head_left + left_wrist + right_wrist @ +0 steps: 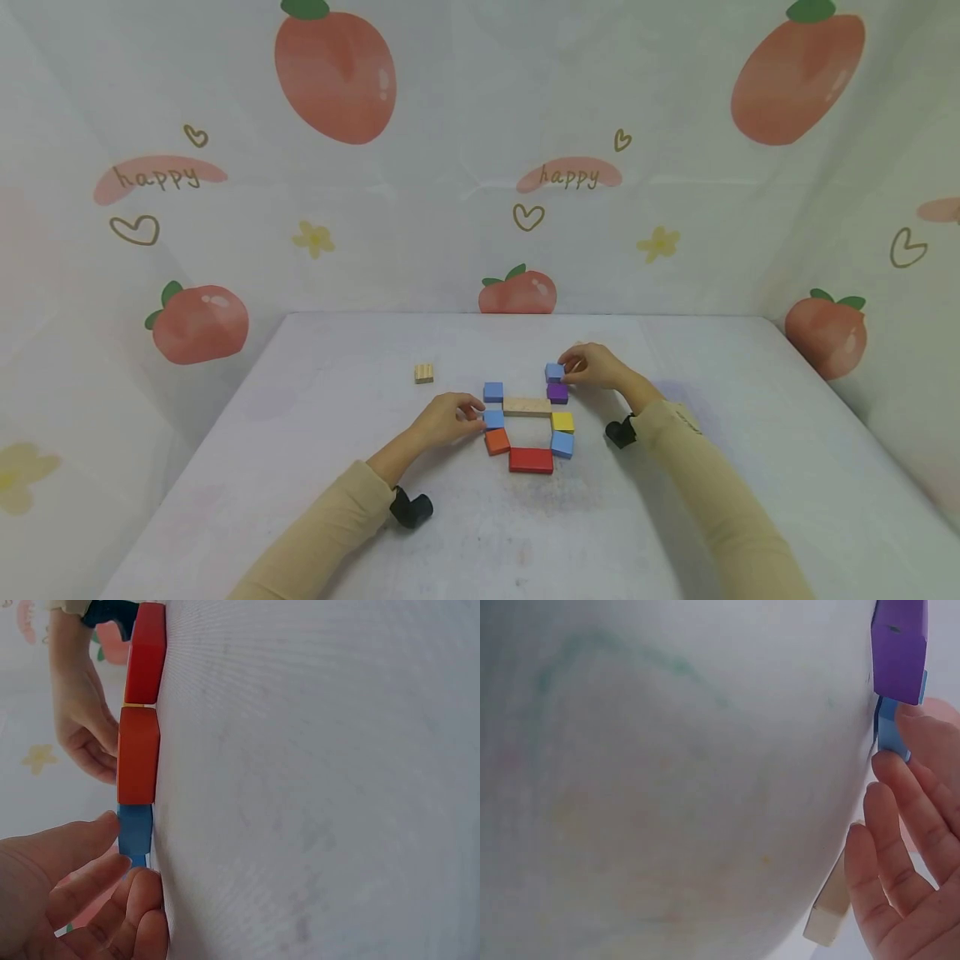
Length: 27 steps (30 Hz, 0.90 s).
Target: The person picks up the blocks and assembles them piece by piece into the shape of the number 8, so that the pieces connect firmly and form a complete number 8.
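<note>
My right hand (596,367) pinches a blue block (554,372) between thumb and index finger, at the far end of the right-hand row. Its other fingers reach past the block in the right wrist view. This block sits against a purple block (557,393). My left hand (447,419), fingers loosely bent, has its thumb and fingertips right at the side of a blue block (493,419) in the left row. An orange-red block (497,442) lies in front of that one, and another blue block (492,392) lies behind it.
A plain wooden bar (527,407) bridges the two rows, and a red block (531,460) lies at the front. Yellow (562,422) and blue (562,444) blocks line the right. A ridged wooden block (423,373) stands apart; a wooden piece (829,907) lies beyond my right hand.
</note>
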Motion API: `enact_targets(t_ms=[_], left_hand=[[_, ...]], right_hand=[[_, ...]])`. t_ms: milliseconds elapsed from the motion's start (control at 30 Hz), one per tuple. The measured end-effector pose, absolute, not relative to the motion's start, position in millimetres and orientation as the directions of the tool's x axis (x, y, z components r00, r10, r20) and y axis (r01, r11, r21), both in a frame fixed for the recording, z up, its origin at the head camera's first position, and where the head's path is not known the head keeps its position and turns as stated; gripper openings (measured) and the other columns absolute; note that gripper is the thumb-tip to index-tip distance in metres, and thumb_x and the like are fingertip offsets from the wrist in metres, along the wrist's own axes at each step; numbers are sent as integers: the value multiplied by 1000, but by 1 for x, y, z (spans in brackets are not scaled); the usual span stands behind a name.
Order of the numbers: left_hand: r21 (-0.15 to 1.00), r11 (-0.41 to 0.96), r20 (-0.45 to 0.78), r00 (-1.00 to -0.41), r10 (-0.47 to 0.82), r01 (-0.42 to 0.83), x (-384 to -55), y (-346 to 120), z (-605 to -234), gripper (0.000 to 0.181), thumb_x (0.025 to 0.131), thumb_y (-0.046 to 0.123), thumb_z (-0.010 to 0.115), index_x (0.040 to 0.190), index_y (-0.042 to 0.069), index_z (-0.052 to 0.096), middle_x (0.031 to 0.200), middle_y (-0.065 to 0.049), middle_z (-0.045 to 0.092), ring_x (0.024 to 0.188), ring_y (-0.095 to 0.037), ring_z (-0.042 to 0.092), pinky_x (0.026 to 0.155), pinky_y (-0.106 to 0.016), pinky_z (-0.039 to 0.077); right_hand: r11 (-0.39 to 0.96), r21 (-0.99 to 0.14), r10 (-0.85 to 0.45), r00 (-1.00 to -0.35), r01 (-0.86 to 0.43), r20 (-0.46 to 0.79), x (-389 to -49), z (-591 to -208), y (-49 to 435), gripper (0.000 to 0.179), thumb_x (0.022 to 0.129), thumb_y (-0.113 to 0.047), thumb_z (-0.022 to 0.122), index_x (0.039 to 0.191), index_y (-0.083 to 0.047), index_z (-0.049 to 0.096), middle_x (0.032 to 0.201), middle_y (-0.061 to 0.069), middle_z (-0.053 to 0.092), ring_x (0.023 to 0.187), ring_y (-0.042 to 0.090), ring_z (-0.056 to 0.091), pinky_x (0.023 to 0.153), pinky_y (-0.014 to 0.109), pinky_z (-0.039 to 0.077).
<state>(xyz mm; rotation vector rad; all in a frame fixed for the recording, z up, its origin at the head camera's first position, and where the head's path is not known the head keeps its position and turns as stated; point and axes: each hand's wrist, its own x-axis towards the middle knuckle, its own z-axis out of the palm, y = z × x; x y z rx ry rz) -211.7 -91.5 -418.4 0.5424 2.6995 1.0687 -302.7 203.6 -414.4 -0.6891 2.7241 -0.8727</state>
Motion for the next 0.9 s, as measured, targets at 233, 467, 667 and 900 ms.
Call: enact_targets(t_ms=[233,467,667,900], left_hand=[[692,670,-36,-914,404,269,-213,-92,-421,25,83,17,69,105,5,66,89,-7,66,75,-12,54,63,-21,43],[693,674,-45,-917,397,258,-213,-93,-422,25,83,17,69,105,6,66,89,-6,66,75,-12,54,63,-21,43],[692,673,-42,-916,398,261,-213,-92,-422,25,83,17,69,105,6,66,90,-6,66,76,-12,54,64,-22,44],[689,679,-52,-918,393,252,-213,-92,-420,25,83,17,69,105,6,66,90,-6,66,77,-13,54,65,-22,44]], right_hand=[[702,-608,-498,-866,-370,-49,-302,-415,204,30,83,-10,68,110,3,63,98,16,64,91,27,64,81,36,54],[699,-616,-505,-860,-364,-65,-301,-415,205,31,85,-10,66,113,3,62,101,18,64,93,29,64,81,37,54],[704,-607,-509,-858,-368,-70,-301,-417,205,31,86,-11,65,114,1,62,104,18,65,95,30,64,84,39,53],[696,-594,-534,-844,-403,-53,-300,-416,207,31,88,-10,63,116,2,61,107,19,65,99,32,63,87,42,52]])
